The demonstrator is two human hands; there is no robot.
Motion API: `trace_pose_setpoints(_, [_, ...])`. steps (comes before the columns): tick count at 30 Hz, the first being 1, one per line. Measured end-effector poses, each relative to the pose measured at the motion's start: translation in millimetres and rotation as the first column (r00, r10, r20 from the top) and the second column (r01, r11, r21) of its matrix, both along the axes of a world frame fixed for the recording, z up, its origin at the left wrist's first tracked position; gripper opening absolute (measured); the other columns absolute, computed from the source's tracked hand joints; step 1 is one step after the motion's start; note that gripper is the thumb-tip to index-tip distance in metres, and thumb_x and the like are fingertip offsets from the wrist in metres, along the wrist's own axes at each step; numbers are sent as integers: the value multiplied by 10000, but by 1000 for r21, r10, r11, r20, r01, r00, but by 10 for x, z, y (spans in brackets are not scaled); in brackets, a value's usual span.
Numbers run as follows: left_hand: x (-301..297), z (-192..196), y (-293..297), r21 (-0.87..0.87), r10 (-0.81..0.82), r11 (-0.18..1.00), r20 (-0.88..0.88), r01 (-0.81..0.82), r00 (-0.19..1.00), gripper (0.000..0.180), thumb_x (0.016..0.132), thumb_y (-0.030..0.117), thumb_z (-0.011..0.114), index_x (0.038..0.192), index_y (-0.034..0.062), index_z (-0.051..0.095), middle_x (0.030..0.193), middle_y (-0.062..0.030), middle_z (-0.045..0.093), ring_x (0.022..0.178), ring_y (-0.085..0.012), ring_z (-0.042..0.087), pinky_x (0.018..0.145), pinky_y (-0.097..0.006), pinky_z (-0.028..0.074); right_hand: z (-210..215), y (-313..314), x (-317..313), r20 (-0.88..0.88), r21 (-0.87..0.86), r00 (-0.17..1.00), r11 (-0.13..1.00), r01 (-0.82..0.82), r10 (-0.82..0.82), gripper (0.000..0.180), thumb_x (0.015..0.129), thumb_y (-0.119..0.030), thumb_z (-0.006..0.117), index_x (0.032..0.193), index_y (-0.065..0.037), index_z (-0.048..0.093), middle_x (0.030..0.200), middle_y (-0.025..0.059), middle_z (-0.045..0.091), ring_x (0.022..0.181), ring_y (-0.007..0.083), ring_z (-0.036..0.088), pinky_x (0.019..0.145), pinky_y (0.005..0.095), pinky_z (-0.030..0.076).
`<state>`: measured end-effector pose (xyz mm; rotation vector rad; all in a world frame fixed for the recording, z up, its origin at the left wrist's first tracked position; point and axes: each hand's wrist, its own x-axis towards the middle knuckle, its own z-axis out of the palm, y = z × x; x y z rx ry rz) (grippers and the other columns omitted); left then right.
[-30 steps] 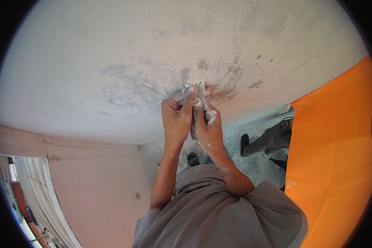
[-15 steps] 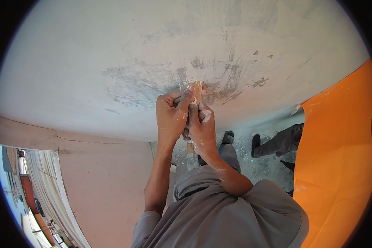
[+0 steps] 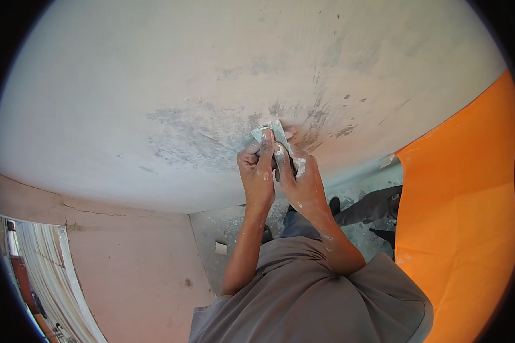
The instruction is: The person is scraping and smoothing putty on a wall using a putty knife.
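Note:
My left hand and my right hand are close together in front of a pale wall. Both close round a putty knife, whose flat, whitish-smeared blade points up toward the wall. My left thumb lies along the blade's face, while the right thumb presses beside it, lower down. The knife's handle is hidden behind my hands. White putty marks my fingers and the back of my right hand. Just beyond the blade, the wall carries dark, scraped, blotchy patches; whether the blade touches it cannot be told.
An orange sheet hangs at the right. Another person's dark trouser leg shows beside it. A pinkish wall with a crack stands at the left, near a striped curtain. The grey floor is splattered white, with a small pale block.
Both hands have shifted right and slightly down in the picture with the putty knife. Its blade has turned to a different angle, and the handle seen below my hands is now hidden.

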<state>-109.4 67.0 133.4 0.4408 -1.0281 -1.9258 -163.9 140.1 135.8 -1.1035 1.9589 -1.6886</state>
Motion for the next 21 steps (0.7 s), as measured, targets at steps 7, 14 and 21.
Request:
trace_pose_setpoints(7, [723,-825,-41,12,-67,998,301,66,951,178,983,128,655,1020,-40,699,939,-124,748,718,-132,687,611,-278,582,-547,403,42,-152,328,947,918,-222,284,368,997,-254,584,1229,31,596,890,219,683,810,373,661,781,458,507])
trace_pose_setpoints(14, [2156,-1923,-99,-503,424,837,845,215,327,146,941,99,665,1037,-1,710,956,-176,750,702,-285,725,665,-356,589,-1112,831,108,-317,629,863,768,-119,393,348,980,-192,559,1251,26,576,820,229,677,783,388,671,738,491,522])
trace_pose_setpoints(21, [2825,-1922,-181,-599,489,691,800,405,349,189,966,123,621,907,-21,730,957,-173,741,824,-316,716,725,-370,574,-475,726,27,200,327,979,939,-107,42,188,1018,-118,520,1016,12,655,712,115,634,624,167,592,623,316,470])
